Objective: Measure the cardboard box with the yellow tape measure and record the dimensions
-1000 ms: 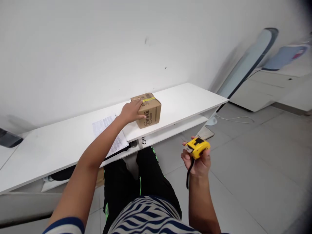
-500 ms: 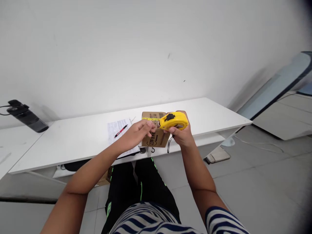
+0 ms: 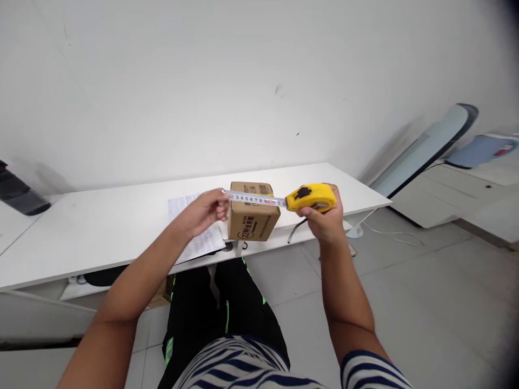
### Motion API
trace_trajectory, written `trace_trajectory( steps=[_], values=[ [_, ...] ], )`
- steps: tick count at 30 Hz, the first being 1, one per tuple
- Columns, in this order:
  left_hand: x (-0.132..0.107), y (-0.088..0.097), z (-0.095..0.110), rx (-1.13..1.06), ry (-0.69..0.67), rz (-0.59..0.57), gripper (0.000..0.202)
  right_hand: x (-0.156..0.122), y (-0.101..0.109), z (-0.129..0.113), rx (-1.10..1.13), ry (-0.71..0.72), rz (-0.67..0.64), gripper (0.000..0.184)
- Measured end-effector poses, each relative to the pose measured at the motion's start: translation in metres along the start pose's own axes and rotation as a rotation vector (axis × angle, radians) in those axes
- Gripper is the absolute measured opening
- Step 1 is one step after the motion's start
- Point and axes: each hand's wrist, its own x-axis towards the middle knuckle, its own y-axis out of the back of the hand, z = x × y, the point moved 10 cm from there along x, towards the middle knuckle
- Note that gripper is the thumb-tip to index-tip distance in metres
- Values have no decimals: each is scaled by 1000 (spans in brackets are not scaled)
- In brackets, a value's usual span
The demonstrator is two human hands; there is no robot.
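Observation:
My right hand [image 3: 327,216] is closed round a yellow tape measure [image 3: 314,195] with a black button on top. From its mouth a white blade [image 3: 256,199] with black numbers stretches left. My left hand [image 3: 206,212] pinches the free end of that blade between thumb and fingers. Behind and below the blade, a brown cardboard box [image 3: 252,220] with black printing sits at the front edge of the white table [image 3: 121,227]. The blade crosses in front of the box's top; whether it touches the box I cannot tell.
Left of the box lie printed papers [image 3: 200,246], partly under my left forearm. A dark bottle [image 3: 20,192] stands at the far left. A pale board with a dark rim [image 3: 425,148] leans at the right, near white cabinets [image 3: 430,197].
My hands have moved apart, and the blade is drawn out between them. The tape measure has shifted right. The view has turned slightly right; the pen on the papers no longer shows.

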Motion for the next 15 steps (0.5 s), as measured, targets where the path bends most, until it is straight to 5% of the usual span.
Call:
trace_trajectory(
  steps=[3,7,15],
  values=[
    [17,47,3,-44,20,157,26,15,33,12,-56,-44,48,68],
    [42,88,-10,-36,89,288,18,28,45,33,-172,-157,-52,69],
    [62,92,-33,13,144,271,22,62,54,38,-288,-233,-229,63]
  ],
)
